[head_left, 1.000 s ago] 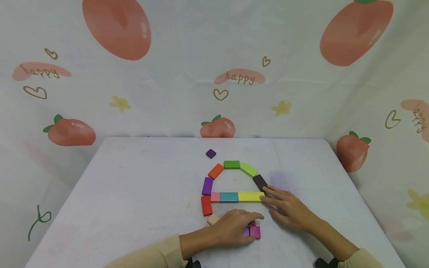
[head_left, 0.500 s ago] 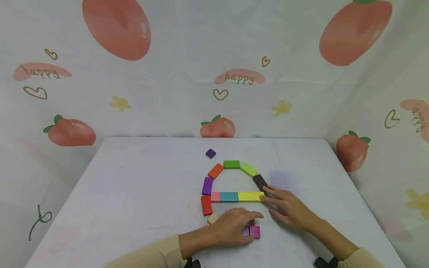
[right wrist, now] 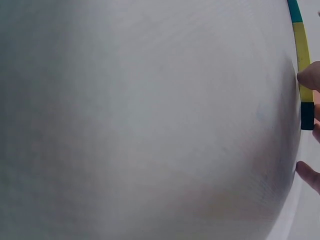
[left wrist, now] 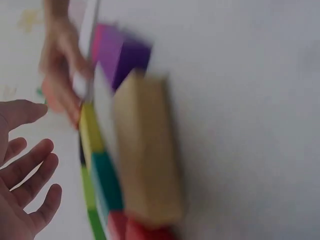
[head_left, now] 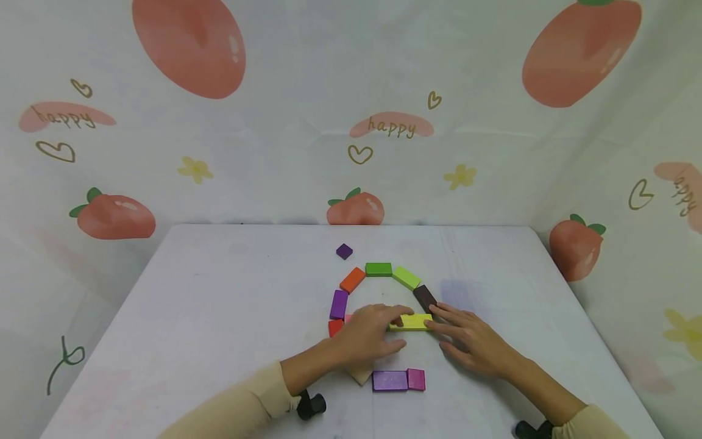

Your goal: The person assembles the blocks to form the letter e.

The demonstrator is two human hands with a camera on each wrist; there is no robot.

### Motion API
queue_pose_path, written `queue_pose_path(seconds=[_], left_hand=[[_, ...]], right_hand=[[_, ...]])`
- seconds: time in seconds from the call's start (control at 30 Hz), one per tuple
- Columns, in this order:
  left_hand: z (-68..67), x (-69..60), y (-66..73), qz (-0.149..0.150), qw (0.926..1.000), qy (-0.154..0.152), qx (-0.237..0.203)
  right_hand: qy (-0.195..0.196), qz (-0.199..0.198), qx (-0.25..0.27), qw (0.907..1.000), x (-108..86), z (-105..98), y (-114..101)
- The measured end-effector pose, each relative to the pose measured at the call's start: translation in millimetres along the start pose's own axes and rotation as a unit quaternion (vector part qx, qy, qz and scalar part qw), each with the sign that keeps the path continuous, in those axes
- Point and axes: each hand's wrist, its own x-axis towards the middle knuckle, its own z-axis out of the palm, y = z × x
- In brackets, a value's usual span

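My left hand (head_left: 366, 332) is above the left part of a row of coloured blocks, hiding the teal block (left wrist: 106, 180) in the head view. Its fingers are spread and hold nothing in the left wrist view. My right hand (head_left: 476, 342) rests at the row's right end, fingertips touching the yellow block (head_left: 412, 322) and the lower end of a black block (head_left: 425, 297). Under the left wrist lies a beige block (head_left: 360, 374), partly hidden. Nearer me, a lavender block (head_left: 390, 381) touches a magenta block (head_left: 416, 379).
An arch of blocks joins the row: red (head_left: 335, 328), purple (head_left: 339, 304), orange (head_left: 353, 280), green (head_left: 378, 269) and lime (head_left: 406, 278). A small dark purple block (head_left: 344, 251) lies apart behind it on the white table (head_left: 236, 317). A patterned cloth (head_left: 285, 171) hangs behind.
My left hand has moved away from the lavender and magenta blocks, up and slightly left over the row. Those two blocks are now uncovered. My right hand has stayed in place.
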Motion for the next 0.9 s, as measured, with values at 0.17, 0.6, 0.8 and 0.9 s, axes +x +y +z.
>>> queue_pose_path(seconds=[0.17,0.6,0.8,0.9], left_hand=[[-21.9,15.2,-26.4,-0.032,0.9968,0.072,-0.011],[-52.5,33.4,-97.1,-0.182,0.9613,0.2,-0.055],[-49.4,35.6,-118.8,-0.232,0.9437,0.234,-0.023],[-48.5,36.3,-125.7,-0.251,0.9385,0.237,-0.016]], right_hand=[[-0.008,0.008,0.003,0.9999,0.6,0.0,0.0],[-0.014,0.021,0.006,0.9997,-0.5,0.0,-1.3],[-0.016,0.025,0.009,0.9995,-0.8,0.6,-0.6],[-0.015,0.025,0.007,0.9995,-0.6,1.2,-0.3]])
